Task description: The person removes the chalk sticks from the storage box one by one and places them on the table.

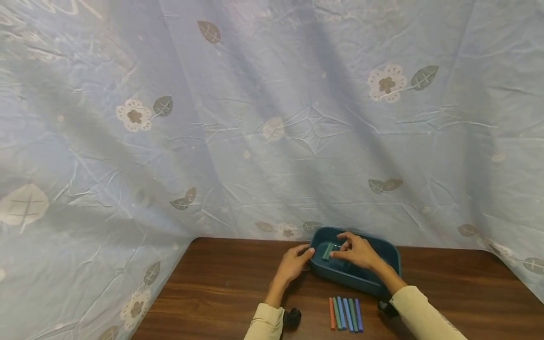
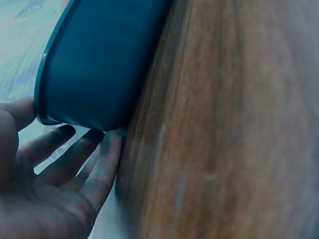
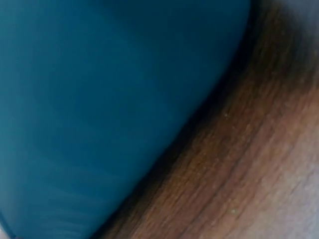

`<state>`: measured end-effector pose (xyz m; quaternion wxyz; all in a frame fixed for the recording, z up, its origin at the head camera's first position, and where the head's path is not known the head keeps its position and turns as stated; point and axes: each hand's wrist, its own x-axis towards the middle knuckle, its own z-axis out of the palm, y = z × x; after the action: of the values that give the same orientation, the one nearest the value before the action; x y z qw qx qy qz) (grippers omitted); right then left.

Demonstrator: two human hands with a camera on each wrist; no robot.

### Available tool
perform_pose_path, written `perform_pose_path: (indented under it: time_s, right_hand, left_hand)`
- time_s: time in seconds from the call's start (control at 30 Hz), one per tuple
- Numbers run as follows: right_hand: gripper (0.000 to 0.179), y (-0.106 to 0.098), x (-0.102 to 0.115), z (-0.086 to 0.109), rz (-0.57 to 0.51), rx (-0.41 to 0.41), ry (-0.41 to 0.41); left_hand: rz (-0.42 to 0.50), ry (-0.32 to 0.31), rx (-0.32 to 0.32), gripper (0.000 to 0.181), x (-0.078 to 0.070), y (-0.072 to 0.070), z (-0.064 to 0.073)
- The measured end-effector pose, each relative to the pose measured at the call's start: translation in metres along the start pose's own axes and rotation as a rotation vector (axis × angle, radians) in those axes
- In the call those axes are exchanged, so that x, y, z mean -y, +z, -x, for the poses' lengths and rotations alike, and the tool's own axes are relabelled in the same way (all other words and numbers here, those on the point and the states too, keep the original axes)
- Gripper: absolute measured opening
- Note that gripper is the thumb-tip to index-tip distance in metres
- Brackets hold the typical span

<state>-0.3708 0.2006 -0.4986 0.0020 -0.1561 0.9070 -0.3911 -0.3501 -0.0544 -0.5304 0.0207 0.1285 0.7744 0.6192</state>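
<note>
A dark teal rectangular tub stands at the back of the brown table. My left hand touches its left end; in the left wrist view the fingers lie extended against the outer wall, with the thumb at the rim. Over the tub's inside is my right hand, thumb and forefinger spread apart with nothing visible between them. Close by the right thumb, green sticks lie on the tub floor. The right wrist view holds only the tub's outer wall and the table, without the hand.
In front of the tub, several slim coloured sticks lie side by side: a red one at the left, then green and blue ones, and a violet-blue one at the right. A pale flowered sheet hangs behind the table.
</note>
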Motion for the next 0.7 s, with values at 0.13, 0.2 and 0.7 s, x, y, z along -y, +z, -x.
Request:
perform_pose_path:
  time_s: [0.13, 0.2, 0.7]
  right_hand:
    - [0.081, 0.004, -0.004, -0.003, -0.019, 0.015, 0.014]
    - [0.081, 0.006, -0.005, -0.004, -0.028, 0.019, 0.020]
    - [0.088, 0.014, -0.004, -0.018, -0.016, 0.039, 0.037]
  left_hand:
    - [0.008, -0.005, 0.007, 0.048, -0.001, 0.001, 0.001]
    - [0.013, -0.004, 0.010, 0.048, -0.003, 0.002, 0.001]
    - [-0.002, -0.009, 0.013, 0.047, -0.004, -0.001, 0.002]
